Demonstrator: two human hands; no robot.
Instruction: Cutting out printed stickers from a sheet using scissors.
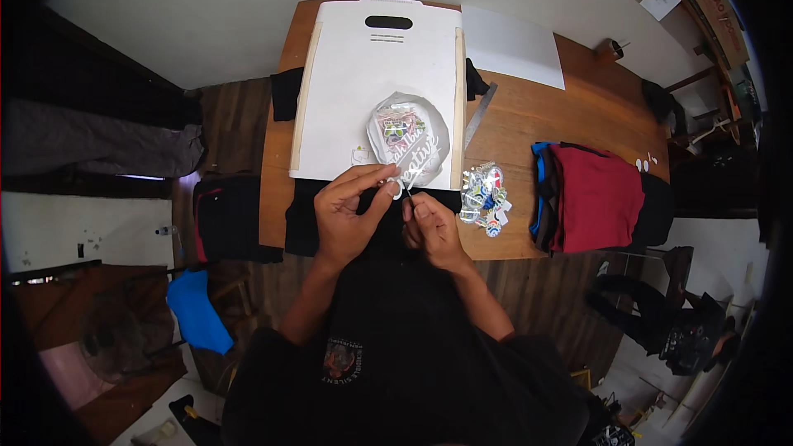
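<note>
My left hand [354, 207] pinches the lower edge of a piece of transparent film with white script lettering [416, 161]. Close beside it, my right hand [430, 223] grips a thin, pointed tool [408, 194], whose kind is too small to tell. Its tip is at the film's lower edge. Behind the film, a round white container with a crumpled-looking rim [376, 130] holds colourful printed pieces. It stands on a large white board [341, 87] with tan strips along both sides. Black fabric [303, 210] lies under the board's near edge.
Right of the board are a pile of cut-out transfers or stickers [484, 198], a metal ruler [481, 113] and a white sheet [514, 43]. Folded red fabric [598, 198] lies at the wooden table's [526, 118] right end. A seated person [675, 322] is at far right.
</note>
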